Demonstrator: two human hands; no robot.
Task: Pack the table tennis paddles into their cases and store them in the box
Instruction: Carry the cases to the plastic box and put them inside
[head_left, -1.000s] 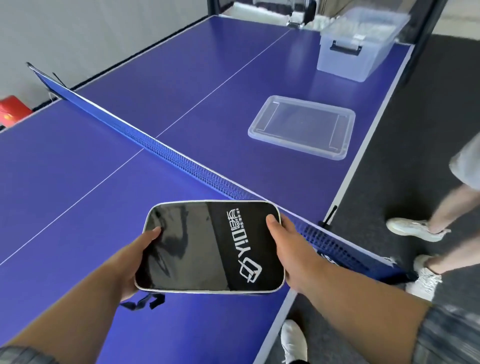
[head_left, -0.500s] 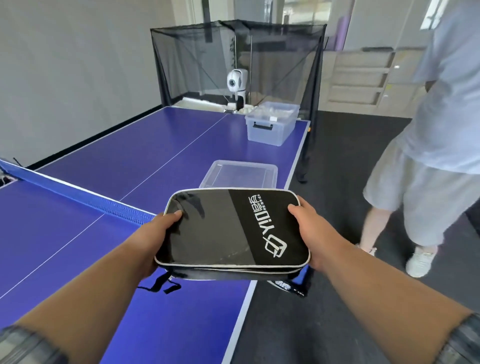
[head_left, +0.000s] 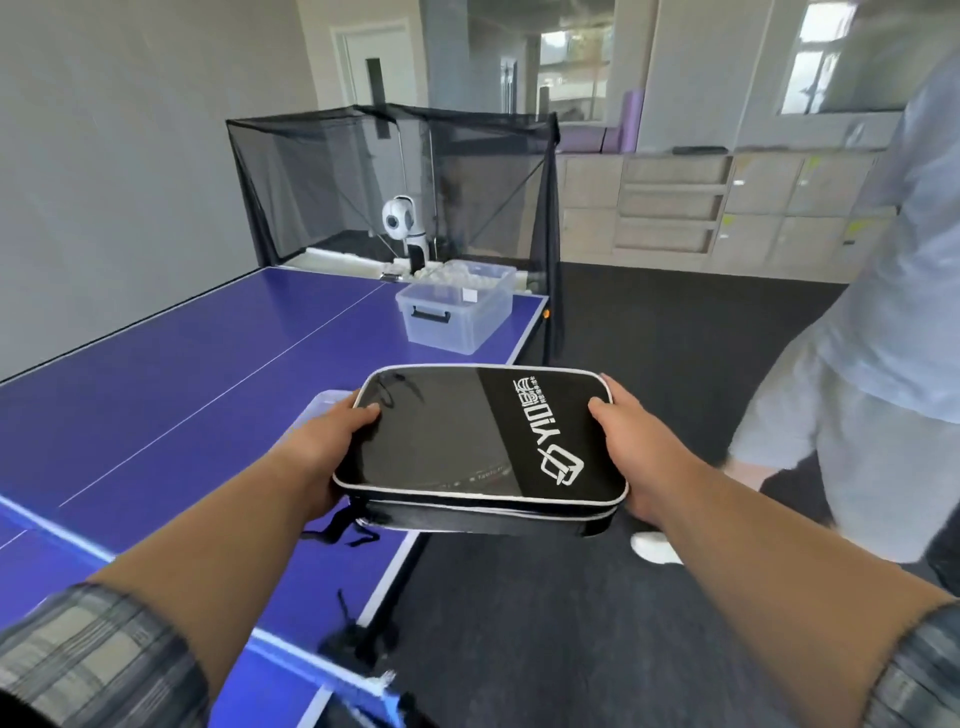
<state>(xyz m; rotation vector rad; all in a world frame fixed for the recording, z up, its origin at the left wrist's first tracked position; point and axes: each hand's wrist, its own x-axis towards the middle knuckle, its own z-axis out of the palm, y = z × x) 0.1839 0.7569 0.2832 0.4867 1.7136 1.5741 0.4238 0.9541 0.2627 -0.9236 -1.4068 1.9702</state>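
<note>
I hold a black zipped paddle case (head_left: 467, 436) with white trim and a white logo, level, over the right edge of the blue table (head_left: 171, 395). My left hand (head_left: 332, 447) grips its left end and my right hand (head_left: 628, 441) grips its right end. A black strap hangs under the case's left corner. The clear plastic box (head_left: 457, 314) stands at the table's far right corner, well beyond the case. Its clear lid (head_left: 324, 408) lies flat on the table, mostly hidden behind my left hand. No paddle is visible.
A black ball-catch net with a white ball machine (head_left: 402, 223) stands at the table's far end. Another person (head_left: 852, 395) in light clothes stands close on the right, on dark carpet. The table's net post (head_left: 363, 639) is near me, below the case.
My view has moved forward along the table's right side and lifted. The case stays in both hands; the box and lid are closer, and the person on the right is nearer.
</note>
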